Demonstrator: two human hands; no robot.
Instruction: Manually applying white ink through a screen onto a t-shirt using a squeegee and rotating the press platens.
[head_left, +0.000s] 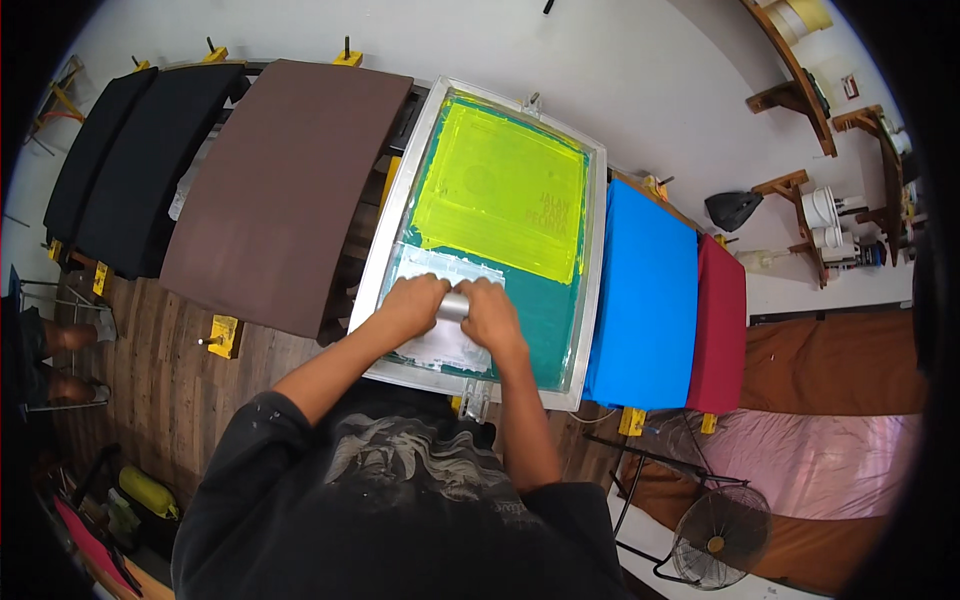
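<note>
Black T-shirt (380, 545), short loose sleeves (252, 440), pale grey wavy print (420, 450) across chest, whitish specks (272, 413) on left sleeve.

Both ends of the silver tool (453, 306) lie hidden beneath the left grip (414, 306) and the right grip (486, 316), whose fingertips cannot be made out. The metal-framed screen (597, 260) covers whatever supports it. A second person's legs (68, 336) are cut off by the dark rim; the dark shirt (400, 535), by the lower edge. Small items on the far-right shelf (812, 245) remain indistinct.

Short stacked lines of capital lettering (549, 210) stand in the yellow area (490, 150) on the framed screen (545, 320).
</note>
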